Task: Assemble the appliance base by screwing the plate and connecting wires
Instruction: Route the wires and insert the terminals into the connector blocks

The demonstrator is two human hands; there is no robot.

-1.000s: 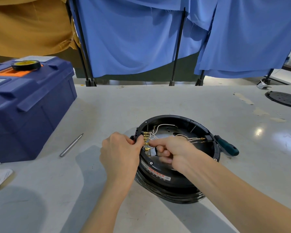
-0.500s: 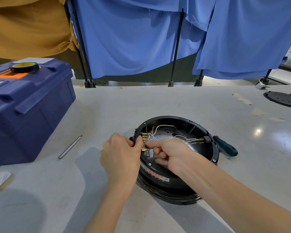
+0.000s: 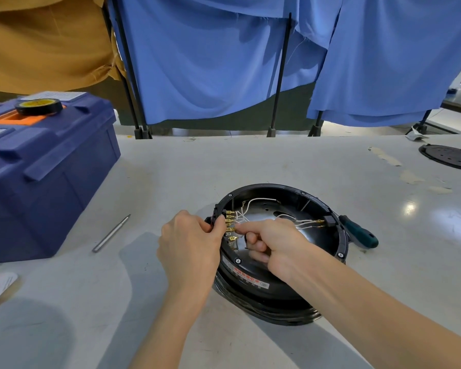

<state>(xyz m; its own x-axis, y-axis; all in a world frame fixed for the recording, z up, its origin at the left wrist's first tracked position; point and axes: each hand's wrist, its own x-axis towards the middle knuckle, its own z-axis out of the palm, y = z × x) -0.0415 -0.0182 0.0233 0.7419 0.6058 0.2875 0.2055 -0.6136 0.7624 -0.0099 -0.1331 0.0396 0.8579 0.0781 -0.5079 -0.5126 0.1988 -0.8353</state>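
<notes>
Partway through the wiring, by the look of it. Open side up on the tabletop (image 3: 250,161), toward 6 o'clock from its middle: the appliance base (image 3: 248,278). At the base's 9 o'clock, a row of brass terminals (image 3: 230,222); from there, white wires (image 3: 253,202) looping across the inside toward 3 o'clock.

Bracing the base with the left hand (image 3: 189,243), grip clamped on the rim beside the terminals. Working with the right hand (image 3: 277,241), grip pinched on one of the white wires right at the terminal row, apparently pressing its end home.

Left to do, as judged: seating the other wire ends. Cannot tell whether the brass-tipped pair at 3 o'clock is plugged in.

Not yet fitted or screwed down: the plate (image 3: 450,157), probably the black disc well apart at 2 o'clock. Just beside the base's 3 o'clock: a green-handled screwdriver (image 3: 359,234).
</notes>
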